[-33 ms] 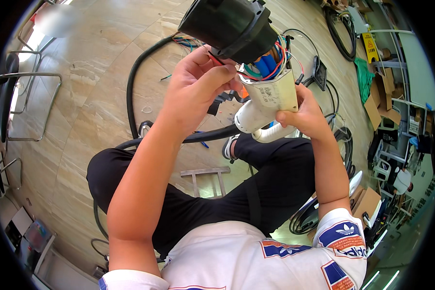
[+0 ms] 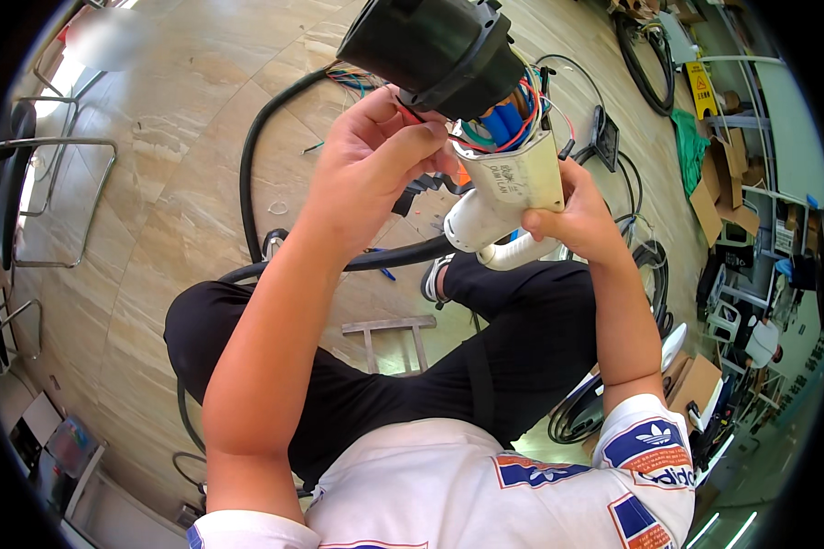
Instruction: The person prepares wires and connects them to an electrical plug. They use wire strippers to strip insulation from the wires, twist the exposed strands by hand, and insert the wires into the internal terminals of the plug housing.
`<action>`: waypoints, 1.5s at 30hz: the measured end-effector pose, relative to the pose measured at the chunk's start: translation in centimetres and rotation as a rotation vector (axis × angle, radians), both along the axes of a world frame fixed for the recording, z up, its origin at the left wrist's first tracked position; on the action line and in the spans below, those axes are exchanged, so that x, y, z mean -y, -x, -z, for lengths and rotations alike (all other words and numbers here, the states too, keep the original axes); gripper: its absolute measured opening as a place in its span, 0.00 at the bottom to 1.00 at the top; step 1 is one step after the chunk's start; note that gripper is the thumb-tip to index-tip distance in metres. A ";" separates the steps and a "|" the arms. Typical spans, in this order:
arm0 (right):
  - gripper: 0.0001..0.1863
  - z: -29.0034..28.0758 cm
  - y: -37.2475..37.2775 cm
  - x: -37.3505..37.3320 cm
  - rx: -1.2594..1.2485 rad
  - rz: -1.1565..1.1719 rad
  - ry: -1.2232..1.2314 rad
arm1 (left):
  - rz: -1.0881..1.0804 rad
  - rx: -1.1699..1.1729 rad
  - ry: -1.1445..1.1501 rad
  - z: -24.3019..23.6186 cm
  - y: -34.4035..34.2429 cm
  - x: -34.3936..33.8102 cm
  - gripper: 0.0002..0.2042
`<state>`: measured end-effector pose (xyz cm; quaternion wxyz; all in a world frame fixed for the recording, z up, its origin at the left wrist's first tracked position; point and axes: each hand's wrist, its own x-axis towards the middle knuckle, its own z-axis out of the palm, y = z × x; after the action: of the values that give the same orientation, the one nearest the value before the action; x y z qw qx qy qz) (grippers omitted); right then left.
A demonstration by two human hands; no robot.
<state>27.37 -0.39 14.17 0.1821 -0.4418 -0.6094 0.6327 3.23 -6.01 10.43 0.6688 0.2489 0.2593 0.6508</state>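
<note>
Working coloured wires (image 2: 508, 121) at a white housing's (image 2: 511, 183) open end.
Left hand (image 2: 375, 169), fingertips together, pinches a red wire (image 2: 410, 113); right hand (image 2: 581, 215) curls around the housing, below the black connector head (image 2: 439, 55). Next move likely calls for steadiness.

One left hand (image 2: 375, 163) at twelve o'clock, one right hand (image 2: 584, 212) at two, one black cylinder (image 2: 435, 50) at twelve, one white housing (image 2: 515, 183) at one, one yellow sign (image 2: 702, 90) at two

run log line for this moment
left hand: at red wire, grip unclear | right hand: gripping white handle shell | blue wires: exposed beside black connector head
</note>
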 end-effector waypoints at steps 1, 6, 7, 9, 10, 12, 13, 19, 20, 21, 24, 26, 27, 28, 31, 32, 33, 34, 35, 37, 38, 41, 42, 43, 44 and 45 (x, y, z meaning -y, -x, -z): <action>0.41 0.0 -0.1 0.0 0.008 0.002 0.011 | 0.013 -0.011 0.025 -0.2 0.1 0.0 0.06; 0.41 0.1 -0.1 -0.2 0.038 0.004 0.037 | 0.033 -0.073 0.108 -0.6 0.6 0.1 0.05; 0.41 0.2 -0.1 -0.2 0.034 0.007 0.035 | 0.016 -0.095 0.127 -0.7 0.5 0.2 0.05; 0.42 0.6 -0.5 -0.2 0.006 -0.003 0.041 | -0.016 -0.136 0.165 -0.9 0.3 0.2 0.04; 0.43 0.7 -0.7 -0.3 -0.007 -0.008 0.044 | 0.008 -0.125 0.166 -1.2 0.4 0.2 0.04; 0.42 0.6 -0.4 -0.2 0.018 -0.003 0.037 | 0.054 -0.108 0.169 -2.0 0.7 0.2 0.04; 0.41 0.6 -0.3 -0.1 0.030 0.000 0.033 | 0.073 -0.077 0.177 -2.0 0.8 0.3 0.04; 0.42 0.7 -0.1 -0.1 0.012 -0.005 0.024 | 0.138 0.106 0.163 -1.1 1.5 0.3 0.04; 0.42 0.7 -0.1 0.0 0.014 -0.003 0.023 | 0.131 0.090 0.163 -1.2 1.3 0.3 0.04; 0.42 0.7 -0.2 0.0 0.015 -0.001 0.022 | 0.124 0.074 0.162 -1.3 1.2 0.4 0.04; 0.42 0.7 -0.1 0.1 0.005 0.000 0.018 | 0.124 0.021 0.183 -1.8 1.3 0.5 0.04; 0.42 0.7 -0.2 0.1 0.006 -0.004 0.031 | 0.121 0.006 0.166 -1.7 1.3 0.5 0.04; 0.43 0.8 -0.5 0.0 0.013 -0.007 0.045 | 0.119 -0.001 0.157 -1.6 1.3 0.4 0.04; 0.43 0.8 -0.7 -0.1 0.019 -0.010 0.059 | 0.107 0.009 0.162 -1.4 1.2 0.4 0.04; 0.43 0.6 -0.9 -0.1 0.044 -0.015 0.110 | 0.077 0.030 0.180 -1.1 0.9 0.4 0.04; 0.43 0.7 -0.8 0.0 0.026 -0.016 0.081 | 0.069 0.032 0.187 -1.1 0.9 0.4 0.04; 0.43 0.7 -0.6 0.1 0.009 -0.016 0.052 | 0.062 0.035 0.193 -1.2 0.8 0.4 0.04; 0.43 0.7 -0.4 0.2 -0.001 -0.020 0.040 | 0.043 0.032 0.212 -1.3 0.7 0.4 0.03; 0.42 0.8 -0.4 0.3 -0.010 -0.022 0.029 | 0.025 0.028 0.233 -1.3 0.5 0.4 0.03; 0.42 0.6 -0.2 0.3 -0.013 -0.032 0.037 | -0.003 0.014 0.269 -1.5 0.2 0.4 0.03; 0.41 0.5 -0.1 0.4 -0.014 -0.037 0.039 | -0.012 0.004 0.284 -1.7 0.2 0.4 0.03; 0.42 0.5 0.1 0.5 -0.016 -0.046 0.016 | -0.023 -0.031 0.312 -1.6 0.2 0.5 0.04; 0.42 0.6 0.3 0.6 -0.016 -0.046 -0.002 | -0.024 -0.043 0.317 -1.5 0.2 0.5 0.04; 0.42 0.6 0.3 0.6 -0.014 -0.046 -0.010 | -0.045 -0.052 0.309 -1.7 0.2 0.5 0.04; 0.42 0.7 0.3 0.6 -0.011 -0.046 -0.017 | -0.066 -0.059 0.300 -2.0 0.1 0.5 0.05; 0.42 0.7 0.2 0.6 -0.006 -0.045 -0.015 | -0.086 -0.067 0.292 -2.1 0.0 0.6 0.05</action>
<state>27.13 -0.99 13.50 0.1728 -0.4245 -0.6236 0.6333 3.27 -6.56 12.53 0.6603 0.1594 0.3836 0.6256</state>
